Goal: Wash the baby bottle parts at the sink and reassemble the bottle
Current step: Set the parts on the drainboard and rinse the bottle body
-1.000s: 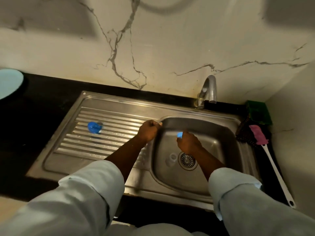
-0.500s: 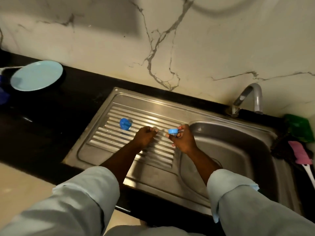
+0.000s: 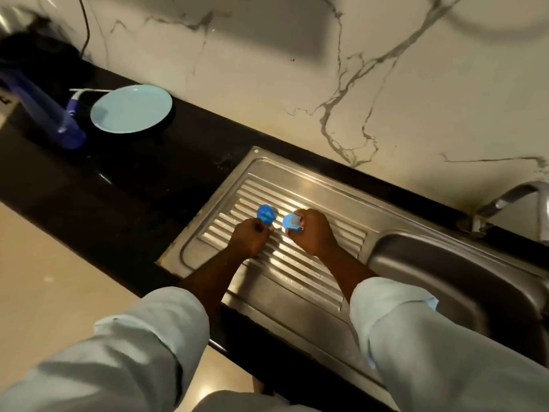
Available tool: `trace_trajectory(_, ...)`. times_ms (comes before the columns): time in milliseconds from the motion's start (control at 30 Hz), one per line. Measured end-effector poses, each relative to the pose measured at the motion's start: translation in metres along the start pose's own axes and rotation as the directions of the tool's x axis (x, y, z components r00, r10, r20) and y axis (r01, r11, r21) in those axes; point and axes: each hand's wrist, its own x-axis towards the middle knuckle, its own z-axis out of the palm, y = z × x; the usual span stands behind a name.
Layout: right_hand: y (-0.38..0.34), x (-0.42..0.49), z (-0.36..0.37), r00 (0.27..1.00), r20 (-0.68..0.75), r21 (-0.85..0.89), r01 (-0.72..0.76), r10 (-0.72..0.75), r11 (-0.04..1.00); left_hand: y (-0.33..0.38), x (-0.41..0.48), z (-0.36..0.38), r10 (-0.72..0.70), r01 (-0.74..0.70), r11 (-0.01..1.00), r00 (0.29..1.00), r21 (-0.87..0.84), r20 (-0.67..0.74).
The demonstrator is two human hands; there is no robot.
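Head view: both hands over the ribbed drainboard (image 3: 312, 263), left of the basin. Right hand (image 3: 315, 233) pinches a light-blue bottle ring (image 3: 291, 222), opening tipped up and left. Left hand (image 3: 249, 237) is curled, thumb side touching the darker blue cap (image 3: 266, 215) lying just beyond its knuckles (held or only touched, can't tell). Ring sits just right of cap, near but apart; the left hand is nearer the cap.

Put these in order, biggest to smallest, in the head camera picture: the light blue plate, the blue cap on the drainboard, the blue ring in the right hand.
1. Light blue plate, clearly biggest.
2. Blue cap and blue ring: they look alike, and hands partly hide both, so no ranking.
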Motion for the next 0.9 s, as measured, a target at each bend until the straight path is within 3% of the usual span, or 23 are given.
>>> trace_trajectory(200,0.002,0.011,0.021,0.995,0.094,-0.211,-0.02,0.041,0.977,-0.008,-0.004,-0.006,0.057,-0.056,0.996,0.998,0.067,-0.014)
trace_trajectory(500,0.013,-0.013,0.008,0.997,0.066,-0.027,-0.03,0.032,0.999,-0.002,-0.012,0.001,0.113,-0.121,0.982,0.991,0.148,0.065)
trace_trajectory(667,0.048,-0.038,-0.021,1.0,0.005,0.027,0.02,-0.02,0.999,0.019,-0.024,0.017,0.218,-0.254,0.955,0.95,0.151,0.222)
trace_trajectory(900,0.116,-0.086,-0.065,0.989,-0.104,0.058,-0.101,0.106,0.993,0.064,-0.037,0.066,0.329,-0.369,0.922,0.905,0.115,0.27)
